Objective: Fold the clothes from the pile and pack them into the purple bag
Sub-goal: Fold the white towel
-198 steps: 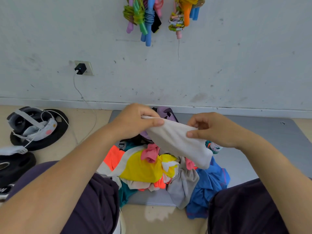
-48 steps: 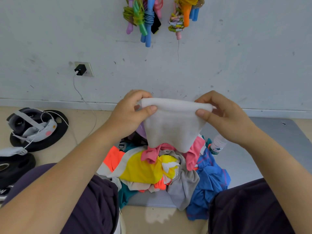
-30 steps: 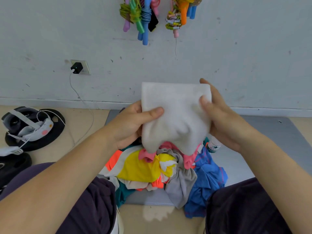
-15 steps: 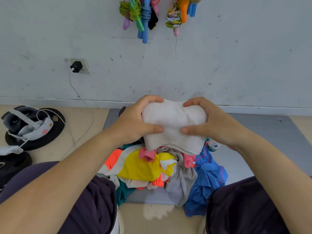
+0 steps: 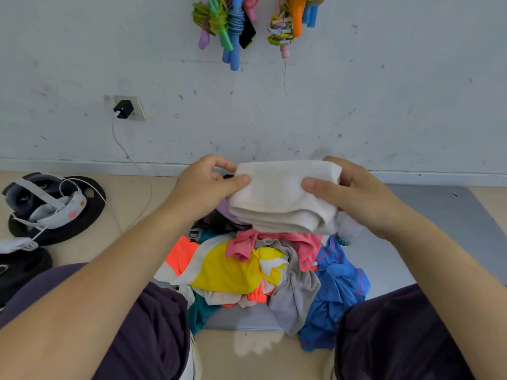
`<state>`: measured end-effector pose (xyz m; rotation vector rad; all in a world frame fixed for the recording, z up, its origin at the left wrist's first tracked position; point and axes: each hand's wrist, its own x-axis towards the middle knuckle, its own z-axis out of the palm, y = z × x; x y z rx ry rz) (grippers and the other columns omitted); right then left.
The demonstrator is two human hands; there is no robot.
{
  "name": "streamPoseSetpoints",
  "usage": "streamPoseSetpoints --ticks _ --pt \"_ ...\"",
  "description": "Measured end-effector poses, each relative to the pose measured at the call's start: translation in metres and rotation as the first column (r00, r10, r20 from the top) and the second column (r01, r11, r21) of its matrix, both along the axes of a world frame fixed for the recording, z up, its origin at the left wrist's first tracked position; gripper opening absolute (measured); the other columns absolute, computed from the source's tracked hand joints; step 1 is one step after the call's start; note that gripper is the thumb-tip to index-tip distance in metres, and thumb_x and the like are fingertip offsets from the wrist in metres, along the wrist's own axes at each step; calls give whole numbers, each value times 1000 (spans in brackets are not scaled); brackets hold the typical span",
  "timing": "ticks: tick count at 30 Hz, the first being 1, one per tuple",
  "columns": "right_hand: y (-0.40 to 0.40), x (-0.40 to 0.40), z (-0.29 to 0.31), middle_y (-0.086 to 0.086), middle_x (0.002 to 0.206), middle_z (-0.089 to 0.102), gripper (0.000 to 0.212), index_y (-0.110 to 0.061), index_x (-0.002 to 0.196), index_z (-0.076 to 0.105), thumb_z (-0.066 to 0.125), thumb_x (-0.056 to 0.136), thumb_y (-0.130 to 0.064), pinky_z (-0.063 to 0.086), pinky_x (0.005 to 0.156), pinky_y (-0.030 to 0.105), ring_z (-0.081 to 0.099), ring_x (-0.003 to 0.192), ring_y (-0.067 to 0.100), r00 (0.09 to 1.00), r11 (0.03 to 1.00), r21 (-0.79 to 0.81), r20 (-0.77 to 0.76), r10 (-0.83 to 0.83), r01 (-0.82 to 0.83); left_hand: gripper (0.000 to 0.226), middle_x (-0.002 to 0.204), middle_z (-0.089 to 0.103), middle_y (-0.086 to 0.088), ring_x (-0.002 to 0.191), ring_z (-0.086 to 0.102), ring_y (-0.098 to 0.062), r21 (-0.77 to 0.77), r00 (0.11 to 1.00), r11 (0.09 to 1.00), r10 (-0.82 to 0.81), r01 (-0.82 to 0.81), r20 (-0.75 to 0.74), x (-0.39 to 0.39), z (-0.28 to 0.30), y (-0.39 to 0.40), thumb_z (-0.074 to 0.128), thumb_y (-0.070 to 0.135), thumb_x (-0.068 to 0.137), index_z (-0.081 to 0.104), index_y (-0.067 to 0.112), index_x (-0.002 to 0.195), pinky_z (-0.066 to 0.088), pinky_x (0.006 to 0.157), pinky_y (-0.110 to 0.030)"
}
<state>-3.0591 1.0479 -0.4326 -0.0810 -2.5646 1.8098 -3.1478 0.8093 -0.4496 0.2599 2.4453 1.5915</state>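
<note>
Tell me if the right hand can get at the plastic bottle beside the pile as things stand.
Probably not yet: the right hand grips the folded white cloth, which hangs above the bottle. Once freed, the bottle lies just below it.

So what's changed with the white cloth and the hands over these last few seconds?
The white cloth, earlier one loose layer held up by its top edge, is now folded into a thick bundle. The left hand and right hand kept their grip throughout. The clothes pile stayed unchanged.
</note>
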Motion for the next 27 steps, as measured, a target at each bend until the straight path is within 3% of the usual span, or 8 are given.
streamPoseSetpoints --ticks 4,8,10,13,16,20,24,27 --pt "-31 -1 -11 -6 69 53 26 -12 86 59 79 79 -27 37 54 24 43 60 8 890 878 387 -448 -87 280 41 86 71 -9 68 68 -14 347 918 925 -264 154 296 19 -3 23 64 53 86 66 17 105 48 51 -23" --pt "-52 1 -18 6 101 68 47 -5 95 68 86 66 -37 48 79 37 62 93 22 831 826 562 -476 287 38 55 115 72 -9 106 69 -26 611 859 791 -294 -28 420 22 -7 29 67 51 83 64 13 123 60 79 -35" --pt "-53 2 -17 2 105 68 37 -10 92 70 82 72 -39 48 87 34 62 102 17 853 900 435 -484 194 42 39 114 72 -11 109 68 -31 597 893 794 -176 -120 414 16 -10 28 66 31 90 64 11 123 58 88 -40" --pt "-49 -5 -13 -3 108 60 43 -18 112 58 76 79 -39 50 80 20 58 101 7 859 929 174 -465 -214 325 42 119 71 -12 112 66 -29 629 900 777 -248 -35 357 14 -10 25 69 23 86 63 10 126 53 97 -46" --pt "-45 -16 -2 1 112 69 62 -16 119 57 73 74 -56 56 79 24 67 104 14 985 951 -259 1 -173 167 45 119 71 -9 111 67 -26 611 889 783 -355 114 289 13 -3 24 77 22 79 65 12 122 54 95 -42" --pt "-40 -41 -3 9 109 73 49 -9 115 65 72 77 -40 59 77 32 70 102 24 993 867 -494 118 -11 69 44 105 76 -2 97 72 -17 386 914 883 -359 267 188 -21 15 18 80 33 75 66 17 114 59 72 -28" --pt "-30 -88 -28 7 108 74 38 -13 113 67 72 82 -36 57 88 45 70 101 26 971 893 -383 103 -214 238 41 104 70 0 90 67 -12 -217 947 922 -320 320 37 -86 -4 -9 74 46 82 63 24 115 55 83 -31" --pt "-22 -129 -82 4 102 74 27 -19 103 68 72 85 -38 58 84 43 70 96 24 933 906 -222 123 -339 359 27 103 70 5 97 64 -12 -410 946 862 -323 298 9 -127 -61 -34 69 44 87 70 24 104 50 90 -30"
